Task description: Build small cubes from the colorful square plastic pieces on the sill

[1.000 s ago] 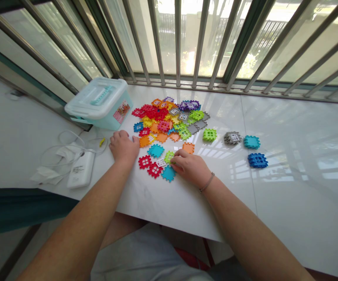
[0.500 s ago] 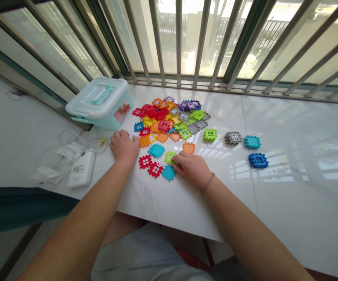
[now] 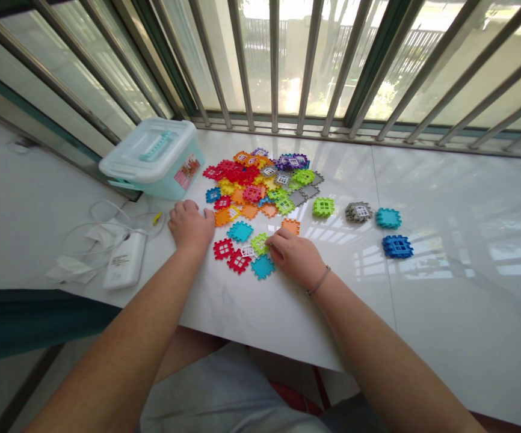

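A: How is the left hand [image 3: 191, 225] posed?

B: Left of centre, palm down on the white tabletop [image 3: 445, 313], fingers loosely spread and slightly bent, thumb set apart. The thumb lies just beside an orange tile [image 3: 222, 218] at the lower left edge of the mixed pile [image 3: 243, 174]; whether they touch is unclear.

A: And the right hand [image 3: 297, 255]?

B: Just right of centre, fingers bent inward, tips drawn together at the right edge of a lime-green window tile [image 3: 258, 244]. The hand hides its own underside, so one cannot say whether the tips pinch this tile or merely touch it.

A: What surrounds that tile, near the middle of the frame?

B: A white window piece [image 3: 247, 251] to its left, a turquoise tile [image 3: 263, 267] below, two red window tiles [image 3: 237, 263] at lower left, and a turquoise piece [image 3: 240, 231] at upper left.

A: And farther right?

B: Four stacks: a green stack [image 3: 323, 207], a grey stack [image 3: 355, 212], a turquoise stack [image 3: 388, 219] and, below the last, a dark blue stack [image 3: 397, 246].
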`<act>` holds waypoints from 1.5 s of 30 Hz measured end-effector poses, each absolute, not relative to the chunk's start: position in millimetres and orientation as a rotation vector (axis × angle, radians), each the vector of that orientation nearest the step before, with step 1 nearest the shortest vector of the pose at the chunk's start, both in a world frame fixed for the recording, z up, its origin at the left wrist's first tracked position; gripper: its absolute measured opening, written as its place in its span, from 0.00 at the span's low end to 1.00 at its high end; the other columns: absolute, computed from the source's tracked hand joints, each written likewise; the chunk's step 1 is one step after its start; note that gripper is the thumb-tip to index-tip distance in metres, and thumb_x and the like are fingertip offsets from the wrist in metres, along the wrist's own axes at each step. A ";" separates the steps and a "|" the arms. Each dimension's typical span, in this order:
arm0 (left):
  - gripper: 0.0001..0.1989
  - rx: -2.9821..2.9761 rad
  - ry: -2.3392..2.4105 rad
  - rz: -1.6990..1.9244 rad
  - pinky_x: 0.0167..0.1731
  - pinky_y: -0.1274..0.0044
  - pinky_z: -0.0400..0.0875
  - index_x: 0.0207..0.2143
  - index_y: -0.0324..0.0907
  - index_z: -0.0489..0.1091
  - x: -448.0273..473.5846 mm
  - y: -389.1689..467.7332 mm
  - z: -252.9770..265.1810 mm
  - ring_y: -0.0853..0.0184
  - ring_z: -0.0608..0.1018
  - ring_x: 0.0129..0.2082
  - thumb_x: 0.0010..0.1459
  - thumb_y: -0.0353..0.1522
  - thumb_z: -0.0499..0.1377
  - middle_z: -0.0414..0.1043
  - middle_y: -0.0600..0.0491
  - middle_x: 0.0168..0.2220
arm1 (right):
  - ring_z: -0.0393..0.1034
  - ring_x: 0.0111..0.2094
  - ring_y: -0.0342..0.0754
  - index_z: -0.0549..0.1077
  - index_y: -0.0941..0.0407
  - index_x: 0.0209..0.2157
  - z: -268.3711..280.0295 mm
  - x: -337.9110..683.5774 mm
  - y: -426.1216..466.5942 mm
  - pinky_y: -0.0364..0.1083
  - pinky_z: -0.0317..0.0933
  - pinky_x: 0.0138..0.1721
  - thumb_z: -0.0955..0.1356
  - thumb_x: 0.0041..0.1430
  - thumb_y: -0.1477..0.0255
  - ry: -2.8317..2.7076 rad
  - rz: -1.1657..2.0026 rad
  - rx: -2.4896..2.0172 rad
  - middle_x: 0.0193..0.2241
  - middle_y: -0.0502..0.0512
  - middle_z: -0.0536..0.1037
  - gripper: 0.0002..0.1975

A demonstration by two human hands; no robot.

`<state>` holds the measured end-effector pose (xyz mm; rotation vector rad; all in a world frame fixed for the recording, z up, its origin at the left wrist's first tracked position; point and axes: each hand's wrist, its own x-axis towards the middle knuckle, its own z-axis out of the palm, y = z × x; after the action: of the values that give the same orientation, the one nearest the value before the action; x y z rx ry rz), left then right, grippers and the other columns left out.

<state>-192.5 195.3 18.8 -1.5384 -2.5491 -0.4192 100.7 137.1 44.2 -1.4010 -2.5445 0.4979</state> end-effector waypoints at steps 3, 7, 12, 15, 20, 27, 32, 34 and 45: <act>0.16 -1.539 -2.543 -0.430 0.57 0.53 0.71 0.53 0.41 0.72 -193.1 195.4 18.0 0.40 0.72 0.60 0.67 0.39 0.56 0.72 0.34 0.58 | 0.79 0.46 0.49 0.80 0.50 0.54 43.8 101.0 137.6 0.45 0.63 0.39 0.63 0.78 0.69 -2.546 0.491 -1.415 0.54 0.57 0.81 0.14; 0.16 -1.535 -2.536 -0.412 0.57 0.53 0.72 0.52 0.42 0.72 -193.4 195.4 17.6 0.41 0.73 0.60 0.68 0.40 0.55 0.72 0.34 0.58 | 0.79 0.46 0.49 0.80 0.49 0.53 41.6 101.7 137.5 0.45 0.63 0.40 0.63 0.78 0.70 -2.538 0.486 -1.405 0.54 0.56 0.81 0.15; 0.16 -1.531 -2.534 -0.407 0.57 0.54 0.72 0.52 0.41 0.72 -192.9 195.4 17.8 0.41 0.73 0.59 0.67 0.40 0.56 0.72 0.35 0.58 | 0.79 0.47 0.49 0.80 0.50 0.54 43.9 101.1 137.3 0.44 0.64 0.41 0.63 0.77 0.70 -2.535 0.504 -1.411 0.54 0.57 0.80 0.14; 0.16 -1.532 -2.524 -0.411 0.56 0.53 0.73 0.51 0.41 0.72 -192.9 195.1 17.5 0.41 0.73 0.59 0.67 0.40 0.56 0.72 0.35 0.57 | 0.79 0.47 0.49 0.80 0.50 0.53 45.9 100.7 137.5 0.44 0.64 0.41 0.63 0.78 0.70 -2.536 0.512 -1.412 0.54 0.57 0.80 0.14; 0.16 -1.533 -2.514 -0.407 0.56 0.54 0.73 0.51 0.41 0.72 -193.7 194.7 17.0 0.42 0.74 0.59 0.67 0.40 0.56 0.73 0.35 0.57 | 0.79 0.46 0.49 0.80 0.51 0.53 45.4 101.4 138.2 0.44 0.63 0.41 0.64 0.78 0.70 -2.535 0.523 -1.397 0.53 0.57 0.80 0.13; 0.16 -1.539 -2.541 -0.439 0.58 0.52 0.71 0.52 0.41 0.72 -194.1 195.6 16.5 0.40 0.72 0.60 0.67 0.39 0.56 0.71 0.34 0.58 | 0.78 0.47 0.49 0.80 0.51 0.53 44.4 101.3 139.0 0.44 0.63 0.41 0.64 0.78 0.70 -2.531 0.542 -1.398 0.53 0.57 0.80 0.13; 0.16 -1.538 -2.541 -0.456 0.58 0.52 0.71 0.52 0.41 0.72 -194.1 195.8 15.9 0.40 0.72 0.60 0.67 0.39 0.56 0.71 0.34 0.58 | 0.79 0.48 0.49 0.80 0.51 0.53 44.9 101.6 139.0 0.44 0.64 0.42 0.64 0.78 0.70 -2.520 0.558 -1.402 0.54 0.57 0.80 0.13; 0.16 -1.535 -2.537 -0.446 0.58 0.53 0.71 0.52 0.41 0.72 -194.2 196.0 15.9 0.41 0.72 0.60 0.67 0.39 0.56 0.72 0.34 0.58 | 0.79 0.48 0.49 0.80 0.51 0.53 45.1 101.7 139.0 0.44 0.64 0.42 0.64 0.78 0.71 -2.520 0.563 -1.403 0.54 0.57 0.80 0.13; 0.16 -1.538 -2.540 -0.438 0.58 0.53 0.71 0.52 0.41 0.72 -195.1 196.7 14.8 0.41 0.72 0.60 0.67 0.39 0.56 0.71 0.34 0.59 | 0.78 0.46 0.49 0.80 0.51 0.53 41.1 102.1 138.7 0.44 0.63 0.42 0.64 0.78 0.68 -2.497 0.547 -1.372 0.52 0.57 0.80 0.13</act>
<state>-195.1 196.7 14.8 -1.5380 -2.5403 -0.4381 102.1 138.7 41.1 -1.3718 -2.4967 0.5474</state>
